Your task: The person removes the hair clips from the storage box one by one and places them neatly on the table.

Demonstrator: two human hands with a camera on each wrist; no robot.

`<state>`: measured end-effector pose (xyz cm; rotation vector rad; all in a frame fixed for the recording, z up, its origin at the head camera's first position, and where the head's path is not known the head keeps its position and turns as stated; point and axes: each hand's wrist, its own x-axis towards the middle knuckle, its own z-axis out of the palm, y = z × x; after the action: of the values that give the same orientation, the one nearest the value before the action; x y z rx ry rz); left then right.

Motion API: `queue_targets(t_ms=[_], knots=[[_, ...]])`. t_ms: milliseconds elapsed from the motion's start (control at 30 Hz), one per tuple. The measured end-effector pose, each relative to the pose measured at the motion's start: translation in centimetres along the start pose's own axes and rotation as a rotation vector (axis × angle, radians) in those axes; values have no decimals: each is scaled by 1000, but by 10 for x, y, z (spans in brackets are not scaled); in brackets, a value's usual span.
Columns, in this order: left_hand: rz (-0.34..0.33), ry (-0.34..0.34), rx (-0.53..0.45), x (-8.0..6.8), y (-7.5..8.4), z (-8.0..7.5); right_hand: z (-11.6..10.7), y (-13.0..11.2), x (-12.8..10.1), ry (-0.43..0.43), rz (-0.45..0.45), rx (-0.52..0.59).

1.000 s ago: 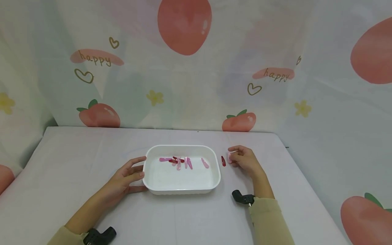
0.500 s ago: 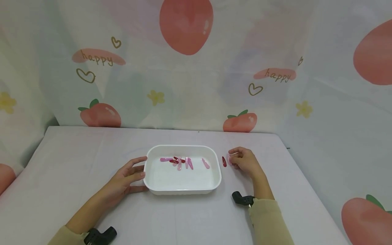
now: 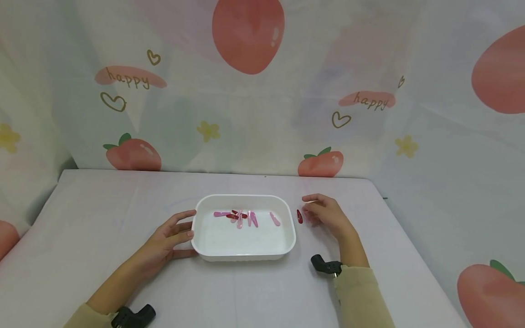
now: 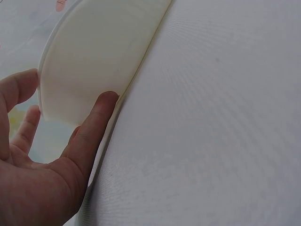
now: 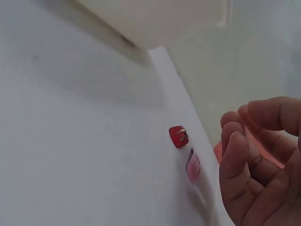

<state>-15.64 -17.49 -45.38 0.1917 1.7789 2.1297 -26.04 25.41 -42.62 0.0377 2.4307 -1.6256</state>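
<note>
Hair clips on the tablecloth just right of the tray: a dark red hair clip (image 3: 299, 216) and, close on its right, a pale pink hair clip (image 5: 193, 166), which the head view mostly hides behind the fingers. Both lie flat on the cloth, apart from each other by a small gap in the right wrist view, red one (image 5: 178, 137) nearer the tray. Right hand (image 3: 326, 215) hovers over and just right of them, fingers loosely curled and parted, nothing pinched between them; fingertips (image 5: 235, 141) sit near the pink clip without touching it. White rectangular tray (image 3: 287, 243) stands at table centre, holding a loose cluster of pink and red clips (image 3: 242, 217) toward its far side. Left hand (image 3: 170, 237) rests flat against the tray's left wall, fingers straight, thumb (image 4: 96, 122) on the near lower edge. Judged risk: clips are thin and flat on soft cloth, so a pinch could slide off or bunch the fabric; the two lie close enough that a reach for one may nudge the other. Peach-print curtain (image 3: 246, 91) behind the table.
</note>
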Motion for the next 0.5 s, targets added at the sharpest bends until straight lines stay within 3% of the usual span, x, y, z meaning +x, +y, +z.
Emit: queue_targets(t_ms=[167, 300, 500], knots=[[-6, 8, 2, 0, -1, -1, 3, -16, -4, -83, -66, 83], [-18, 26, -3, 0, -1, -1, 11, -29, -10, -125, -112, 82], [11, -2, 3, 0, -3, -1, 28, -45, -18, -181, -167, 72]])
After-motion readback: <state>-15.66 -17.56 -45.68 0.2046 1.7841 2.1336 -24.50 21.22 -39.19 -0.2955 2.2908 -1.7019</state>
